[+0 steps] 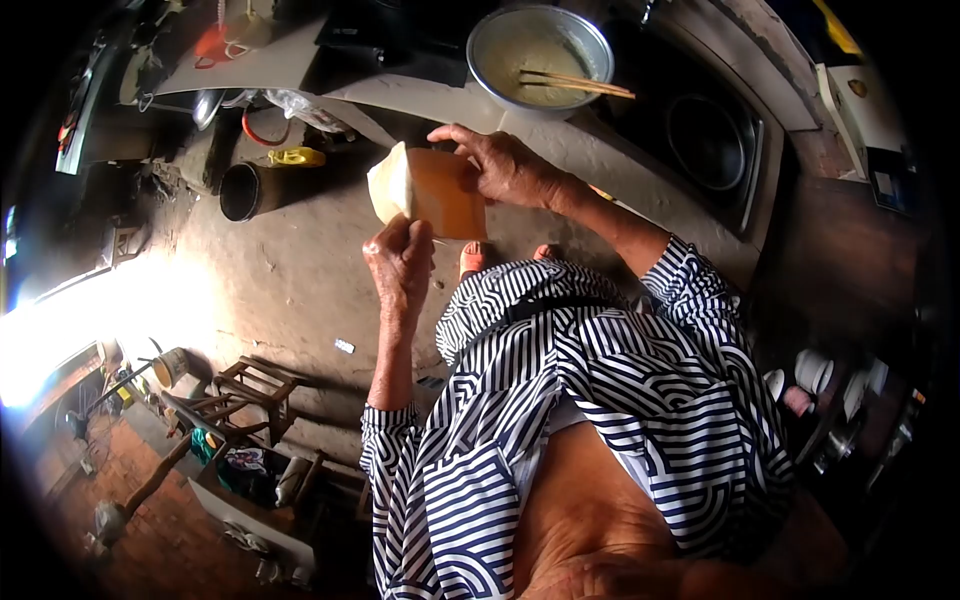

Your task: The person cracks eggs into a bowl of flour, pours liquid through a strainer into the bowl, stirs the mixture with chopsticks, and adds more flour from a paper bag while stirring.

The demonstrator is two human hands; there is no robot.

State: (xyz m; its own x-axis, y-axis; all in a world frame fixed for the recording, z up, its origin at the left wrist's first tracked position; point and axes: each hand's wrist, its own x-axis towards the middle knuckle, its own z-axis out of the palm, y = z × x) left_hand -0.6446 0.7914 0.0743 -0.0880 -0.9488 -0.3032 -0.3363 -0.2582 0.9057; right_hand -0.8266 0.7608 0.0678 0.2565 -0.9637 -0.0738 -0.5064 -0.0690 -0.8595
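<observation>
An orange-brown, flat-sided packet [445, 195], paper or thin card by its look, is held up in front of my body, its pale whitish side turned left. My left hand [402, 262] is closed on the lower left edge, thumb upward. At the upper right edge is my right hand [510, 168], gripping there with the index finger stretched out above the top. Part of its fingers is hidden by the packet. Beyond my right hand, a metal bowl [480, 60] on the counter holds a pale, batter-like mixture, with chopsticks [575, 82] resting in it.
The counter edge [640, 150] runs in front of me, with a dark round pan [708, 142] set in at the right. A dark bucket [240, 192] and a yellow object [297, 156] are on the floor. Wooden stools [255, 390] stand at the lower left.
</observation>
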